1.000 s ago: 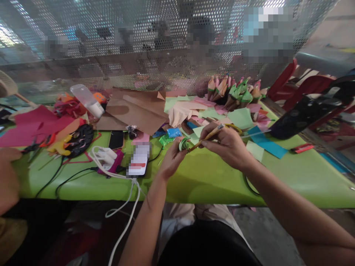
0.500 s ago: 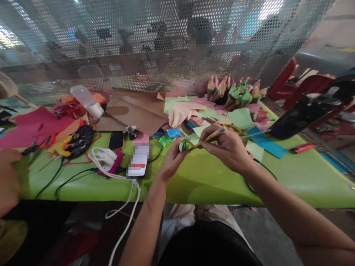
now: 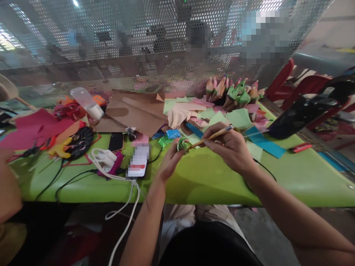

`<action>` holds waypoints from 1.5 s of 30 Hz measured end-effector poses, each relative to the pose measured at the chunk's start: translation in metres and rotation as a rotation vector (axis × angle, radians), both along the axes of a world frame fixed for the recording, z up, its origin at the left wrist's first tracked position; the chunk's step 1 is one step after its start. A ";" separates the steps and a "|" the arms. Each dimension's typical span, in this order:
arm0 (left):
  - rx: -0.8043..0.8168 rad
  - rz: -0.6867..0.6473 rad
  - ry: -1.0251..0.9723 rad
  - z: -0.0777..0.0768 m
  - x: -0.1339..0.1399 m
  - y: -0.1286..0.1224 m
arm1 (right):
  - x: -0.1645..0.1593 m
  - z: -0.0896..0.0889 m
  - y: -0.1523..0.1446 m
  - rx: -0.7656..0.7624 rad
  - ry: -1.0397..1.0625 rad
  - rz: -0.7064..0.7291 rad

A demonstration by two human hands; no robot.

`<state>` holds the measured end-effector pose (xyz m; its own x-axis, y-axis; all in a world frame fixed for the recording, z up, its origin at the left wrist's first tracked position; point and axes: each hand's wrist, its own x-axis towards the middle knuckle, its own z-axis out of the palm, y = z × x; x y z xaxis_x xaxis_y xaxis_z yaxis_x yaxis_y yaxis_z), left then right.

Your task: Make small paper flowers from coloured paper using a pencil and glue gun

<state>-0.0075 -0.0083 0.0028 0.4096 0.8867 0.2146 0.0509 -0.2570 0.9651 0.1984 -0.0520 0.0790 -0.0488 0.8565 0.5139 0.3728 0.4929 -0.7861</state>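
My left hand [image 3: 172, 157] is closed round a small green paper curl [image 3: 182, 144], whose coiled layers show between thumb and fingers. In my right hand [image 3: 227, 146] I grip a slim wooden stick [image 3: 213, 136] with a metal-looking end, like a paintbrush; its kind is not certain. The stick slants down to the left and its tip meets the paper curl. Both hands are above the front half of the green table [image 3: 199, 184]. Just behind them are light green paper pieces [image 3: 217, 119] and a small blue packet [image 3: 173, 133].
Left of my hands lie a phone [image 3: 138, 160], white chargers [image 3: 107, 157] with cables and a black phone [image 3: 115, 141]. Brown paper [image 3: 135, 111] and rolled paper cones [image 3: 235, 94] are at the back. A dark bottle [image 3: 294, 116] stands right. Another person's arm [image 3: 9, 184] is far left.
The stick and my right hand have shifted slightly right and down. The paper curl has turned a little in my left hand, showing more of its coils.
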 end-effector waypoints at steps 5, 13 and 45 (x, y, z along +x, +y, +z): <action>-0.038 -0.001 0.013 -0.001 0.000 -0.001 | -0.002 -0.002 0.000 0.022 -0.048 -0.044; -0.031 0.009 0.036 0.002 0.000 -0.001 | -0.002 -0.004 0.001 0.007 -0.078 -0.012; -0.041 0.006 -0.024 0.001 0.000 0.000 | -0.002 -0.009 -0.001 0.098 -0.062 -0.031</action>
<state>-0.0075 -0.0085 0.0039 0.3996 0.8972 0.1878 0.0286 -0.2170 0.9758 0.1969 -0.0532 0.0703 -0.0572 0.8039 0.5920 0.4357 0.5537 -0.7097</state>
